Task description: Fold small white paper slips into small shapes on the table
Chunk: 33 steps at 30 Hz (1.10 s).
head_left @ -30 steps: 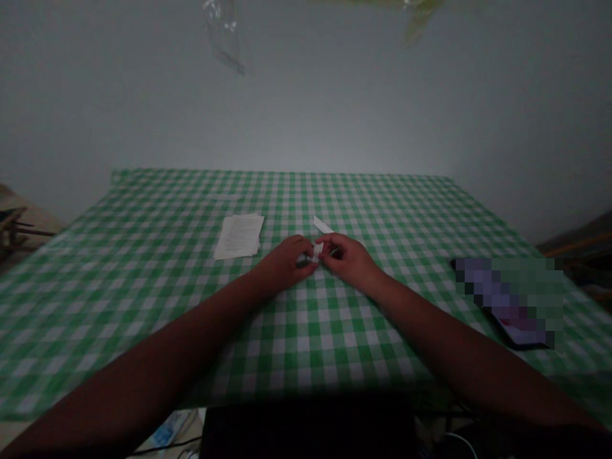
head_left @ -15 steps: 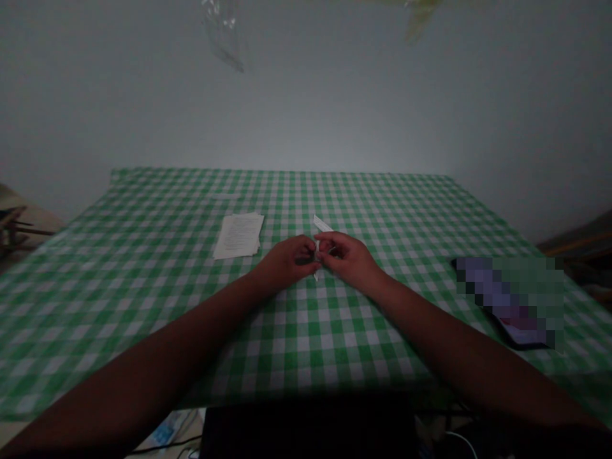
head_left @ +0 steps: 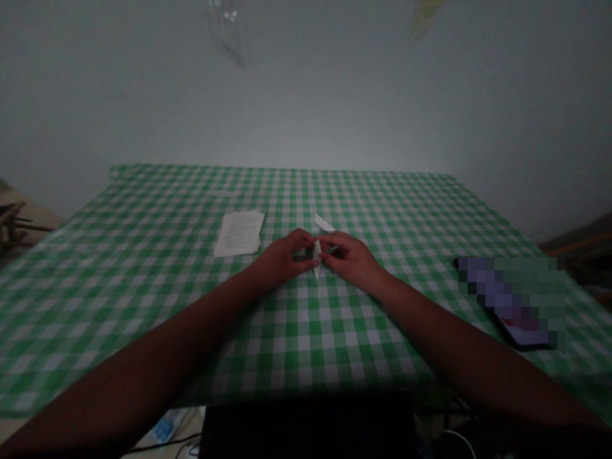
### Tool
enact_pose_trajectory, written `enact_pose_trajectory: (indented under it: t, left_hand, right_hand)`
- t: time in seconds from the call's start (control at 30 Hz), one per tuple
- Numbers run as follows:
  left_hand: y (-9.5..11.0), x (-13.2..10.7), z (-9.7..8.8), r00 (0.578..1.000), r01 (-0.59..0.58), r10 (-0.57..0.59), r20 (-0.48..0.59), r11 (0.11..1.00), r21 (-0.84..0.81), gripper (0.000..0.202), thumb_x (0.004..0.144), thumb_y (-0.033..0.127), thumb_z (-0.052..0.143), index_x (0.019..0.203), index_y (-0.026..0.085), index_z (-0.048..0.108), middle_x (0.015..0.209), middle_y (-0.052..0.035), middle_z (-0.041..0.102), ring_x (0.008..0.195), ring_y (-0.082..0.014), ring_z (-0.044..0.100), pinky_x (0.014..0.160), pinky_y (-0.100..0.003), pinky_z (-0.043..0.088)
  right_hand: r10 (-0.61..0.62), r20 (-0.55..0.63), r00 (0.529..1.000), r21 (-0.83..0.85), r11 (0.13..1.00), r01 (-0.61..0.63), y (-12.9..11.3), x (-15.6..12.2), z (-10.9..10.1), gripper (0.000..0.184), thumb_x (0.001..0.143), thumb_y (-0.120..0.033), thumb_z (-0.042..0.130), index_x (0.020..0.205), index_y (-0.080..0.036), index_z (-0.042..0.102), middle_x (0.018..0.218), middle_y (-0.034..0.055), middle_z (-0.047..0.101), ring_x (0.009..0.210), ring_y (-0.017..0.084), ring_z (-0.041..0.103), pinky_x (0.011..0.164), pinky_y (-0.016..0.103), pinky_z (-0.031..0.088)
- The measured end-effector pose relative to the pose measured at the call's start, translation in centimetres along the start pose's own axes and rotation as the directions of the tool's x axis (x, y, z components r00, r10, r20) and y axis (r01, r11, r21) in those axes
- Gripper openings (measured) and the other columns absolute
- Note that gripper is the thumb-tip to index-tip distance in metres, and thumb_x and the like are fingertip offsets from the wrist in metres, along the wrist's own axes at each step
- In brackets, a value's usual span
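Note:
A small folded piece of white paper (head_left: pixel 317 261) stands between my hands above the checked cloth, its pointed end towards me. My left hand (head_left: pixel 289 255) pinches it from the left with thumb and fingers. From the right, my right hand (head_left: pixel 351 258) grips the same paper between thumb and fingertips. Just beyond the right fingers lies a narrow printed paper strip (head_left: pixel 324 222), its near end partly behind them. Left of my hands is a stack of printed sheets (head_left: pixel 240 234), slightly fanned.
A green and white checked tablecloth (head_left: pixel 296 344) covers the table. On the right lies a phone-like device (head_left: pixel 507 306), partly blurred out. A pale paper strip (head_left: pixel 226 193) lies behind the stack. Cables (head_left: pixel 167 444) show below the near edge, and a wall (head_left: pixel 306 95) stands behind the table.
The fingers have shifted on the folded paper, so more of its pointed shape now shows between them. Both hands stay in about the same place.

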<state>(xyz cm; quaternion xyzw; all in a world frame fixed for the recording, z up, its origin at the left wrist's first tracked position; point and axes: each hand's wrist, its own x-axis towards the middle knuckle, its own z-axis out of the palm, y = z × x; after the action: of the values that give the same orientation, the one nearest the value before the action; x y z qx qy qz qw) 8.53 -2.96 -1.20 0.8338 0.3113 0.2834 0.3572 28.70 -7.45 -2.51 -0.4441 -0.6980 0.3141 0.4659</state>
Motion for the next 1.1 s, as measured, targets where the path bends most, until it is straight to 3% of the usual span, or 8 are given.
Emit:
enact_pose_trajectory:
  t: [0.5,0.83,1.1]
  left_hand:
    - [-0.1,0.0,-1.1,0.995,-0.061,0.051,0.09,0.992,0.108,0.026,0.083,0.026,0.062,0.109,0.022,0.059,0.109,-0.001,0.067,0.103,-0.0174,0.065,0.095,-0.035,0.051]
    - [-0.2,0.0,-1.0,0.994,-0.038,0.031,0.103,0.997,0.064,0.024,0.085,0.026,0.059,0.108,0.022,0.059,0.108,-0.0023,0.069,0.101,-0.0186,0.066,0.095,-0.038,0.053]
    - [-0.6,0.1,-0.8,0.997,-0.021,0.019,0.081,0.999,0.032,0.027,0.084,0.031,0.065,0.109,0.022,0.06,0.107,-0.0031,0.069,0.098,-0.0176,0.068,0.093,-0.036,0.054]
  right_hand:
    - [-0.056,0.025,0.998,-0.164,0.985,0.059,-0.5,-0.1,-0.3,0.03,0.082,-0.014,0.061,0.108,-0.026,0.071,0.1,0.0031,0.068,0.086,0.016,0.064,0.076,0.031,0.052]
    - [-0.098,0.041,0.994,-0.237,0.966,0.105,-0.6,0.0,-0.3,0.025,0.086,-0.016,0.059,0.105,-0.026,0.071,0.098,0.0029,0.069,0.085,0.016,0.065,0.076,0.03,0.052]
    - [-0.048,0.01,0.999,-0.238,0.97,0.049,-1.1,-0.1,-0.1,0.025,0.083,-0.016,0.061,0.105,-0.025,0.071,0.093,0.003,0.068,0.079,0.015,0.065,0.073,0.03,0.053]
